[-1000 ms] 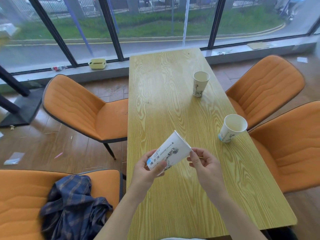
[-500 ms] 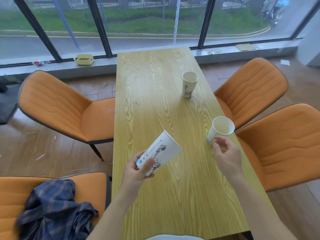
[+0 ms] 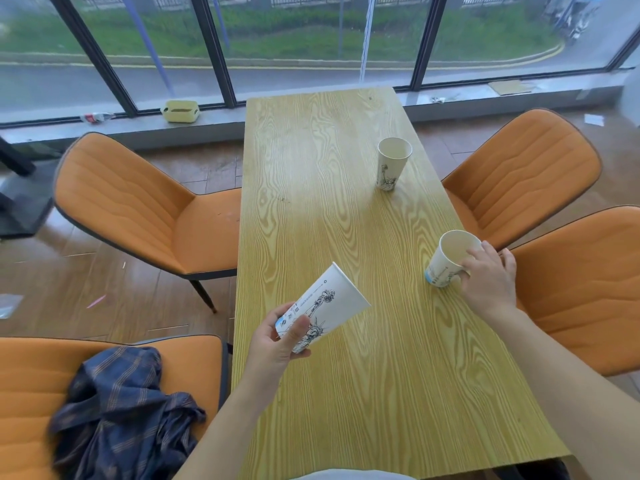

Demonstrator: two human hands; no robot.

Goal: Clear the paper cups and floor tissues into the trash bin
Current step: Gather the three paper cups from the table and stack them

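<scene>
My left hand (image 3: 277, 341) grips a white printed paper cup (image 3: 325, 306) by its base, tilted with the mouth pointing up and right above the wooden table (image 3: 329, 220). My right hand (image 3: 488, 275) is wrapped around a second paper cup (image 3: 446, 261) that stands near the table's right edge, leaning slightly. A third paper cup (image 3: 393, 162) stands upright farther back on the right side of the table. On the floor lie pale scraps of tissue, one at the far left (image 3: 8, 304) and one at the far right (image 3: 594, 119). No trash bin is in view.
Orange chairs flank the table: one at the left (image 3: 138, 209), two at the right (image 3: 526, 168) (image 3: 581, 282). A near-left chair (image 3: 31, 375) holds a crumpled blue plaid cloth (image 3: 121, 410). A yellow box (image 3: 180, 110) sits on the window sill.
My right hand let go of the cup in my left hand, reached right across the table and closed around the cup near the right edge. The left hand kept its cup.
</scene>
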